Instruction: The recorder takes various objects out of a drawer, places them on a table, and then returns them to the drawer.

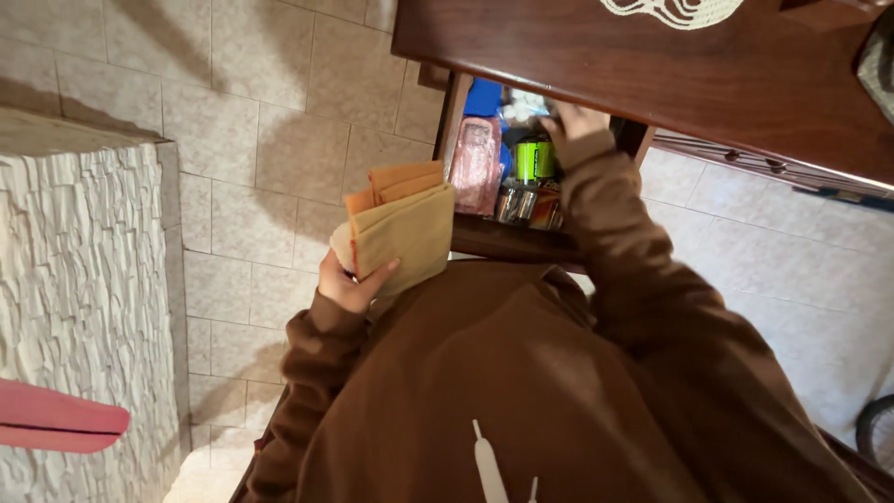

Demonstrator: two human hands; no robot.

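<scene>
My left hand [349, 282] holds a stack of folded cloths [402, 224], yellow on the outside and orange behind, upright in front of my chest. My right hand [573, 118] reaches into an open wooden drawer [507, 239] under a dark wooden tabletop [652, 70]; its fingers are partly hidden under the tabletop's edge, so whether they grip anything is unclear. In the drawer lie a pink transparent pouch [476, 163], green cylinders [534, 160], small metal cans [515, 200] and a blue item [483, 96].
A rough white stone wall [84, 298] stands at the left with a pink object [56, 419] jutting out near the bottom. Beige tiles [270, 121] cover the floor. A white lace doily [672, 9] lies on the tabletop.
</scene>
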